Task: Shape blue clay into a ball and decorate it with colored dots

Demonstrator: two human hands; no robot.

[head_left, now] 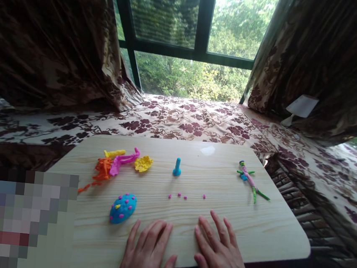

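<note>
While both of my hands lie flat on the wooden board [251, 225], neither one holds anything: my left hand [148, 253] rests palm down at the near edge with its fingers loosely spread, and my right hand [219, 254] lies just beside it, fingers fanned out the same way, touching only the wood.

Nearest my left fingertips sits one blue clay egg [123, 208], dotted with pink and yellow spots, a little to the left and apart from my hand. Ahead of both hands, between them and the middle of the board, I count four tiny pink clay dots [178, 195] scattered in a loose row. Beyond those stands one small blue clay peg [177, 166], upright on its wider base.

Toward the far left lies a cluster of clay scraps: one orange shredded piece [102, 169], one yellow roll [114, 153], one pink strip [124, 160] and one crumpled yellow piece [143, 163], the pink strip lying against the orange and the roll. On the far right lies one thin clay figure [251, 181] of pink, green and blue strands, well apart from everything else.

Nothing stands between my hands and the dots or the egg.
</note>
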